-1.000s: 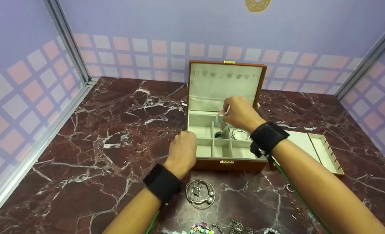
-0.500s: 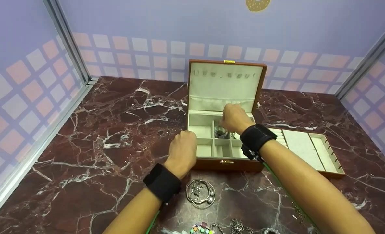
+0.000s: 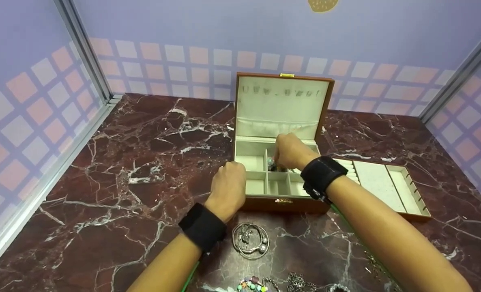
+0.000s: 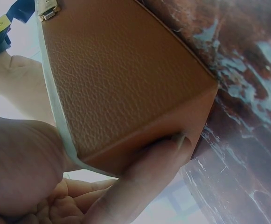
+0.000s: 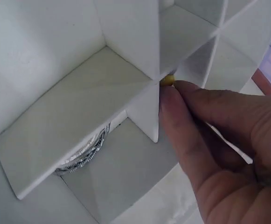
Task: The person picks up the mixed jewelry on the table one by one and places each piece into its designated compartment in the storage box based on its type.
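Note:
A brown jewellery box [image 3: 283, 205] with a cream lining stands with its lid up. My left hand [image 3: 228, 182] grips its front left corner. In the left wrist view the thumb [image 4: 163, 154] presses on the box's brown side [image 4: 126, 79] and the other fingers curl over the rim. My right hand [image 3: 278, 159] reaches down into a middle compartment and pinches a beaded piece [image 3: 271, 164]. The right wrist view shows the right hand's fingertips [image 5: 170, 93] closed on a small yellow bead [image 5: 168, 80] at a divider. A silver bracelet [image 5: 86, 151] lies in the neighbouring compartment.
A cream lift-out tray [image 3: 380, 186] lies right of the box. Silver bracelets [image 3: 250, 239] rest on the marble table [image 3: 102, 194] in front of the box. More jewellery [image 3: 252, 284] sits at the near edge. Walls stand at the left, the back and the right.
My right hand has come down and left, lowering the dangling beaded piece into the middle compartment. The left hand has kept its hold on the box corner.

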